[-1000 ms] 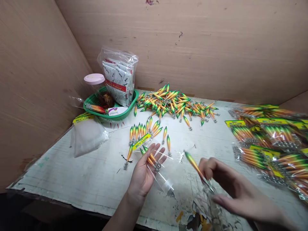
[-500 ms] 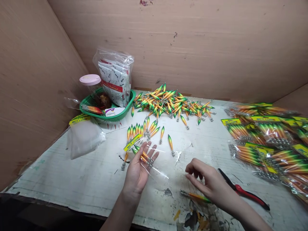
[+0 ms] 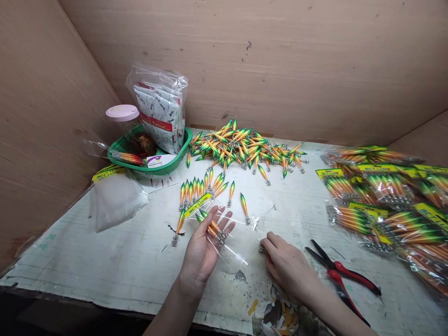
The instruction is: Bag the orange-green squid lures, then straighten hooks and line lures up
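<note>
My left hand (image 3: 205,247) holds a clear plastic bag (image 3: 231,256) with a yellow BCT LURE header, its thumb across the front and the other fingers behind. A few green-and-orange fishing lures (image 3: 213,227) with metal hooks show inside it. To the right, my right hand (image 3: 285,261) is closed around another lure, with only its hook end (image 3: 262,249) showing at the fingertips. Just behind the bag stands a row of lures (image 3: 192,192), and single lures (image 3: 245,207) lie close by.
A large pile of lures (image 3: 241,147) lies against the back wall. Filled lure packs (image 3: 381,186) cover the right side. Red-handled pliers (image 3: 334,268) lie beside my right forearm. A green basket (image 3: 168,168) stands at left, with flat bags (image 3: 117,200) before it.
My right hand has closed on the lure that lay on the table beneath it. My left hand keeps the bag. The view has shifted slightly, and more of the pliers shows.
</note>
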A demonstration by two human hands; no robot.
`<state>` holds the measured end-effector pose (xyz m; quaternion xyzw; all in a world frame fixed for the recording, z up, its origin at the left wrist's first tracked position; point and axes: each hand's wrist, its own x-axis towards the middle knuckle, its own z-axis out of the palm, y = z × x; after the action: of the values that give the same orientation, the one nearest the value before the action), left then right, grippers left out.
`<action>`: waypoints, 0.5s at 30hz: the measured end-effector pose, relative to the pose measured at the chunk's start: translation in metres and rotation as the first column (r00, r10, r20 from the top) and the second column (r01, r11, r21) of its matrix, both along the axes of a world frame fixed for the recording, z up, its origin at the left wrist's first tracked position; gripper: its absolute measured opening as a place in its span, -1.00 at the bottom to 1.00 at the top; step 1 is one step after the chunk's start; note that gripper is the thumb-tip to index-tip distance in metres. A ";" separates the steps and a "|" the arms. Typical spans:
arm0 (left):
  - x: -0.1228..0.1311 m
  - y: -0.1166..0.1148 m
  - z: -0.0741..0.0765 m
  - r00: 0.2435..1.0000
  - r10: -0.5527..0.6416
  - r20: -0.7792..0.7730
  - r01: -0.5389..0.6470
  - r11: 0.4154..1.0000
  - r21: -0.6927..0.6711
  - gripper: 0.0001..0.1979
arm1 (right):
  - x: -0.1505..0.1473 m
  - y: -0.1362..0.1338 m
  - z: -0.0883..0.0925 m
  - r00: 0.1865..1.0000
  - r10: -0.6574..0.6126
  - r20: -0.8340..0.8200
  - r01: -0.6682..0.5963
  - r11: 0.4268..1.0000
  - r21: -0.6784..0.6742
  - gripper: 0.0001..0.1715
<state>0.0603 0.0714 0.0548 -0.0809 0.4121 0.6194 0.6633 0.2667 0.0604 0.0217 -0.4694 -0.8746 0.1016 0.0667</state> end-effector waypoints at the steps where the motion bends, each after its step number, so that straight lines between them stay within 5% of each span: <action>1: 0.000 0.000 0.000 1.000 0.000 -0.001 0.000 1.000 0.001 -0.82 | 0.000 0.001 0.006 0.995 0.003 -0.096 -0.006 0.999 -0.037 -0.77; 4: -0.003 -0.001 0.000 1.000 -0.001 -0.004 0.001 1.000 0.003 -0.82 | 0.005 0.002 0.026 0.880 -0.127 -0.459 0.010 0.969 -0.249 -0.85; 6: -0.004 -0.001 -0.003 1.000 -0.004 -0.002 0.004 1.000 0.006 -0.81 | 0.010 0.003 0.034 0.745 -0.303 -0.595 0.009 0.896 -0.445 -0.93; 11: -0.003 -0.001 -0.007 0.999 -0.027 0.023 0.027 1.000 -0.001 -0.80 | 0.021 -0.002 0.028 0.571 -0.672 -0.472 -0.060 0.539 -0.840 -0.60; 15: -0.001 -0.001 -0.006 0.999 -0.036 0.019 0.036 0.999 0.002 -0.81 | 0.031 -0.013 0.018 0.487 -0.790 -0.373 -0.088 0.381 -0.920 -0.53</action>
<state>0.0589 0.0703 0.0492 -0.0786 0.4067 0.6069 0.6783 0.2978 0.0476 0.0397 -0.5369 -0.4192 0.6970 0.2243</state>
